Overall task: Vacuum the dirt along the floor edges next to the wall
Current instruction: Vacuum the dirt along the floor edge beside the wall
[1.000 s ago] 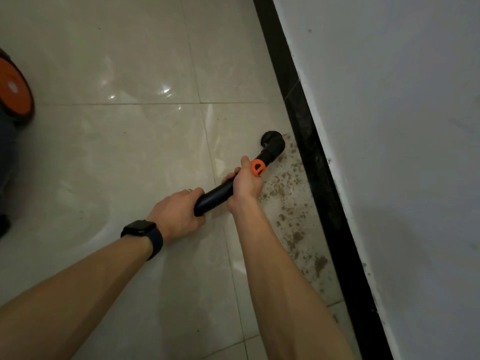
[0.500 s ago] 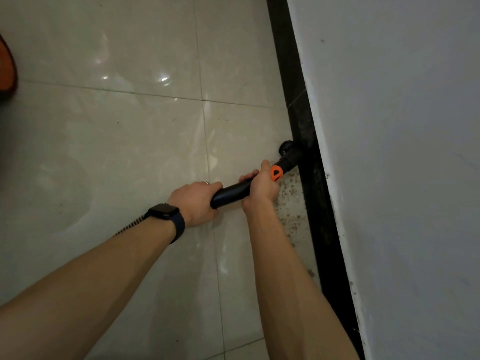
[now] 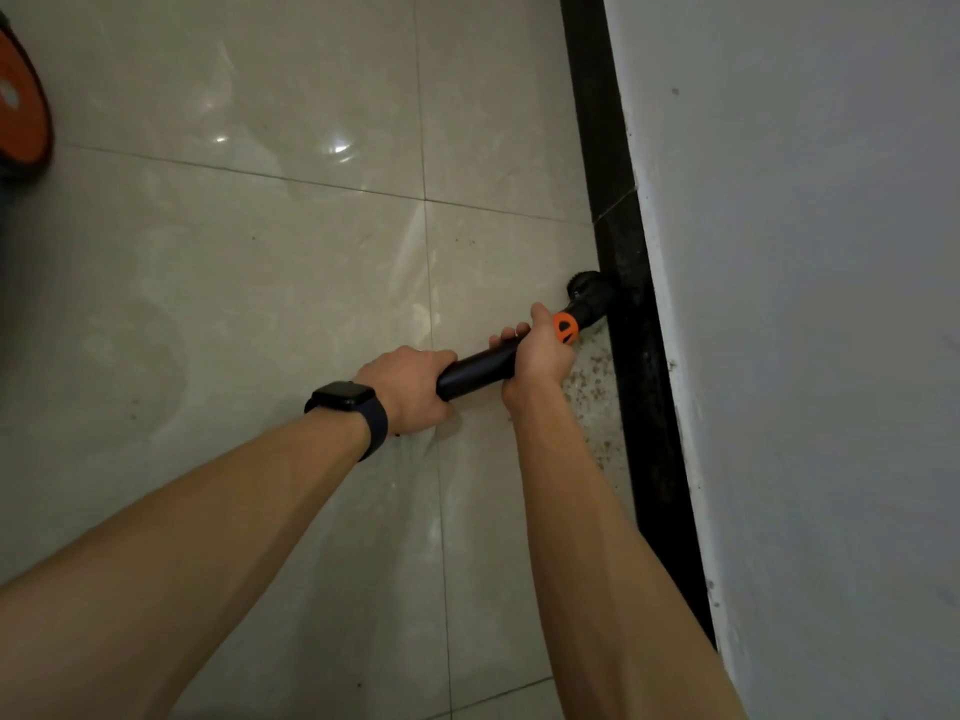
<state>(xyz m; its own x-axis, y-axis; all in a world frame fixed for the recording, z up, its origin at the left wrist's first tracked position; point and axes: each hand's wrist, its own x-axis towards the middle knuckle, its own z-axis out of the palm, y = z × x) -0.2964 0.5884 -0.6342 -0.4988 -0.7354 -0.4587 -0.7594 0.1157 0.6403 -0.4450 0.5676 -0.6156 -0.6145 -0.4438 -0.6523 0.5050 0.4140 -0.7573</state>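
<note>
The brush nozzle [image 3: 587,293] sat on the tiled floor [image 3: 260,304], right against the black skirting [image 3: 640,366] at the foot of the wall [image 3: 805,304]. Brown dirt [image 3: 592,387] speckled that edge just nearer than the nozzle. The right hand [image 3: 540,350] gripped the black tube [image 3: 475,374] beside its orange clip [image 3: 565,327], and the left hand [image 3: 410,387] wrapped round the tube's near end. Open tile ran left to an orange-faced object [image 3: 21,122] at the frame's edge.

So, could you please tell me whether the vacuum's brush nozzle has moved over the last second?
Yes. The brush nozzle on the vacuum wand has moved right, off the open tile and up against the black skirting.
</note>
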